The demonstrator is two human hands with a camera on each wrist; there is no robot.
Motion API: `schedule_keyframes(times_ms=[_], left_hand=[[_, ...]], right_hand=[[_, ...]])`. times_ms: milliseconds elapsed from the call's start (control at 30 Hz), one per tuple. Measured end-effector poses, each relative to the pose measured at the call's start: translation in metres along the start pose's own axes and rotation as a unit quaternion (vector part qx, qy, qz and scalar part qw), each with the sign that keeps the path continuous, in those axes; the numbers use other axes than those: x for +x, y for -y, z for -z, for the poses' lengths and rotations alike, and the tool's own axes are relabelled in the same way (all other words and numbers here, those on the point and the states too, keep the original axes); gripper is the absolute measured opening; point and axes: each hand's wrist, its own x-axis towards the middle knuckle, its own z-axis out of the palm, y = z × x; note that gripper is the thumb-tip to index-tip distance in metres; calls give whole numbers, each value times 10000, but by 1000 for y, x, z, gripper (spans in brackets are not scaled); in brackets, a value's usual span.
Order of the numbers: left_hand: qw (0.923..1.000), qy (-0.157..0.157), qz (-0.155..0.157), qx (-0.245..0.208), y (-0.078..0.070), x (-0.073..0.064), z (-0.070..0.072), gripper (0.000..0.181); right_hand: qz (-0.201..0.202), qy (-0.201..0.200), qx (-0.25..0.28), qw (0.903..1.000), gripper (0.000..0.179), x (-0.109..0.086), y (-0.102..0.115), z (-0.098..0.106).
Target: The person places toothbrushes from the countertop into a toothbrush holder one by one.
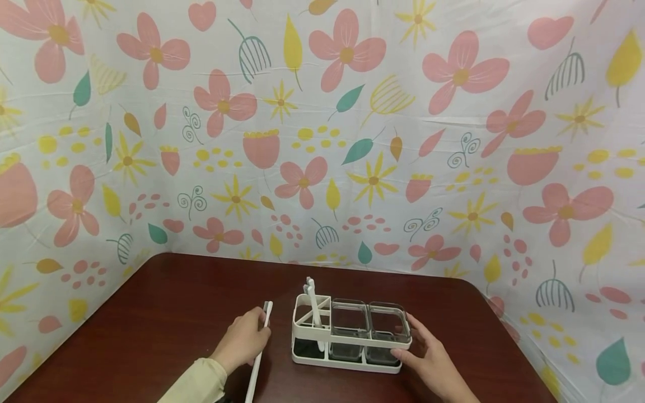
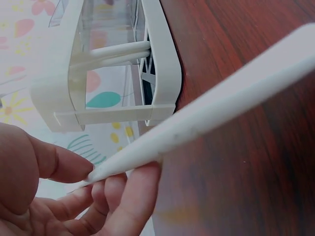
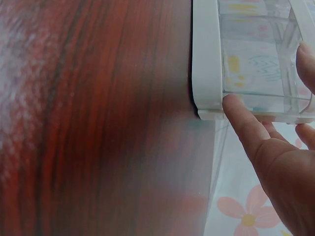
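My left hand (image 1: pixel 244 341) pinches a white toothbrush (image 1: pixel 256 369) between thumb and fingers, its head up and its handle slanting toward me. In the left wrist view the toothbrush handle (image 2: pixel 211 110) runs across in front of a white toothbrush holder (image 2: pixel 165 64). That holder (image 1: pixel 353 338) stands on the table, with white toothbrushes (image 1: pixel 314 308) leaning in its left section and two clear cups (image 1: pixel 349 319) in the other sections. At the holder's right end, my right hand (image 1: pixel 434 358) grips it, thumb at the front and fingers behind; the right wrist view shows fingers touching its frame.
The dark reddish-brown table (image 1: pixel 171 313) reflects some light. Behind it and along both sides hangs a white cloth (image 1: pixel 322 162) printed with flowers and leaves. My left hand is a short way left of the holder.
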Motion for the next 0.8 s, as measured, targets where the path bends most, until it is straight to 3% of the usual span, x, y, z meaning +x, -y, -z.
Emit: schedule_keyframes(times_ms=[500,800], left_hand=[[9982,-175,-148,-550,-11,0,6,14],[9962,-453,-200,-717,-17,0,9,9]], right_hand=[[-8,1,-228,9997,83,0,3,-1],[-41,36,-179,9998,84,-1,2,1]])
